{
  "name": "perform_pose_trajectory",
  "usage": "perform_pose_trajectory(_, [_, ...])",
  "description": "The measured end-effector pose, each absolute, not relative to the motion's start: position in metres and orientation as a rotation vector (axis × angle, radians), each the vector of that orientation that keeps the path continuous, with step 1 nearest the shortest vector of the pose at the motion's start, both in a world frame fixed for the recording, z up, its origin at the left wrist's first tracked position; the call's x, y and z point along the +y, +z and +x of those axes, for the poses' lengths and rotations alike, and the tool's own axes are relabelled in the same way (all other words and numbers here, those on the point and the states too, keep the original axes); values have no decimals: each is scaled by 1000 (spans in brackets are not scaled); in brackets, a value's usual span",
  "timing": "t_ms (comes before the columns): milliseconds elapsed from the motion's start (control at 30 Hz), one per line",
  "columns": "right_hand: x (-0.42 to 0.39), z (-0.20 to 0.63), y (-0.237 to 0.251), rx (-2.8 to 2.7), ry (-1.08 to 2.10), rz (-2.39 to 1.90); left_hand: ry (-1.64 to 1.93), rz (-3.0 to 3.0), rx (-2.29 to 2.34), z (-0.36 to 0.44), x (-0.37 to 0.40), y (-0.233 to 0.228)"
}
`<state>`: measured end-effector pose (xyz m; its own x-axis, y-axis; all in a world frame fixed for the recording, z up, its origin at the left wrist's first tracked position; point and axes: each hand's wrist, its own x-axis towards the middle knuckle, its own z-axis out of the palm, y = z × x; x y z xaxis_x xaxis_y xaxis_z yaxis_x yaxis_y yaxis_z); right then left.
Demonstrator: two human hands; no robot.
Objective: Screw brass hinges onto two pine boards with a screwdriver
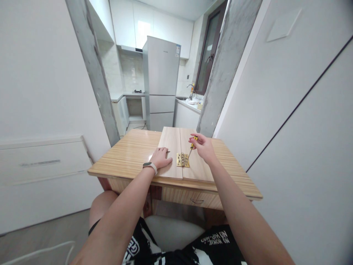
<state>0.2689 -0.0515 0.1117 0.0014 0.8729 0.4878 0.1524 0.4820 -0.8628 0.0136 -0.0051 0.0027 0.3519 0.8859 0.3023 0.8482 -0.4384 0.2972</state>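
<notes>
A brass-coloured hinge (179,160) lies across the seam between two pale wooden boards, the left board (171,137) and the right board (197,171). My right hand (203,146) is closed round the yellow-and-black handle of a screwdriver (194,142). Its shaft slants down to the left, with the tip at the hinge's right leaf. Flat on the left board rests my left hand (161,157), fingers stretched out, a band on its wrist. By its fingertips is a small dark thing (169,151), too small to name.
The boards lie on a striped wooden table (132,151) with a handled drawer (190,198) at its front. A stool seat (173,230) is beneath me. White panels stand close on both sides. Beyond the table are a refrigerator (162,70) and a sink counter (189,105).
</notes>
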Motion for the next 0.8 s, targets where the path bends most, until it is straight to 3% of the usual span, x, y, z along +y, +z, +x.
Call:
perform_pose_trajectory(233, [-50, 270, 112, -1535, 798, -912, 640, 2502, 1620, 14, -7, 4])
perform_pose_trajectory(667, [-52, 265, 113, -1504, 386, -1083, 631, 2501, 1615, 14, -10, 8])
perform_pose_trajectory(800, [-53, 260, 113, -1476, 456, -1051, 642, 2493, 1621, 14, -10, 8])
